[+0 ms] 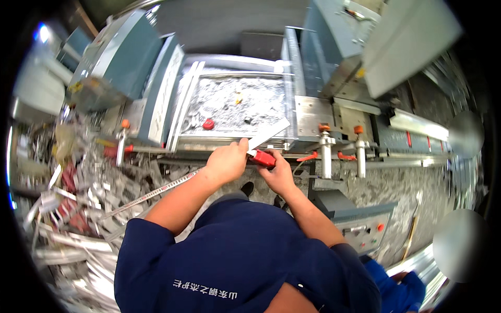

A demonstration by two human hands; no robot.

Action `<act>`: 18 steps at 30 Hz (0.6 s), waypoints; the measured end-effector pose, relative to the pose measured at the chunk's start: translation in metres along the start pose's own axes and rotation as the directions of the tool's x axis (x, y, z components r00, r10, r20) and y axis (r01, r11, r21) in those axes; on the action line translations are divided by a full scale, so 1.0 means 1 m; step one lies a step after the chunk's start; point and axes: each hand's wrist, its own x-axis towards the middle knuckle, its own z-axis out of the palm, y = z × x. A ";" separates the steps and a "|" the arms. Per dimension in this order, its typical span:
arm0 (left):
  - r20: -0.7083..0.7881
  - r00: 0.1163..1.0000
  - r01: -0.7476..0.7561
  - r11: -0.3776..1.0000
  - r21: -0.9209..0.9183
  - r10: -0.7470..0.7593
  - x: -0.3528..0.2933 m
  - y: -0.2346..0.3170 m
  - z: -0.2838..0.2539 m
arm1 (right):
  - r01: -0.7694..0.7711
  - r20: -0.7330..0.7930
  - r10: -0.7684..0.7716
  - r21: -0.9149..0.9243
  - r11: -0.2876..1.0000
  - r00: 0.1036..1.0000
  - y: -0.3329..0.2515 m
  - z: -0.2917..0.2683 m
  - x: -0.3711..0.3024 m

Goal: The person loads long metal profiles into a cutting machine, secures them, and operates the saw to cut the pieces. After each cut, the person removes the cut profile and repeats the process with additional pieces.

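Observation:
My right hand [277, 173] is closed around a red tape measure [263, 158] in front of my body. A marked measuring strip [156, 191], apparently its blade, slants down to the left beyond my left forearm; the stretch behind that arm is hidden. My left hand [228, 160] is closed beside the tape case, on the near end of a flat pale metal strip [270, 134]. That strip points up and to the right, over the front edge of a machine bed [224, 142]. My left fingertips are partly hidden.
Silvery shavings [219, 99] and a small red round object [209, 124] lie in the bed. Grey machine heads flank it, with upright clamps [326, 156] at right. Metal offcuts [99, 198] heap at left. A control box [365, 229] stands near right, by a person in blue [402, 287].

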 end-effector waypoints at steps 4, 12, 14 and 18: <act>0.099 0.995 0.047 0.886 -0.462 -0.001 -0.040 -0.062 0.042 | 0.159 0.213 -0.167 0.053 0.986 0.963 -0.015 0.036 0.003; -0.020 0.852 0.326 0.561 -0.761 -0.523 -0.048 -0.200 0.113 | -0.058 0.721 0.134 -0.129 0.990 0.680 -0.017 0.069 0.076; -0.341 0.535 0.294 0.548 -0.783 -0.773 -0.038 -0.246 0.100 | -0.076 0.636 0.258 -0.299 0.951 0.727 -0.019 0.069 0.110; -0.406 0.512 -0.068 0.436 -0.897 -0.757 -0.058 -0.370 0.099 | -0.106 0.463 0.432 -0.578 0.809 0.774 -0.018 0.054 0.174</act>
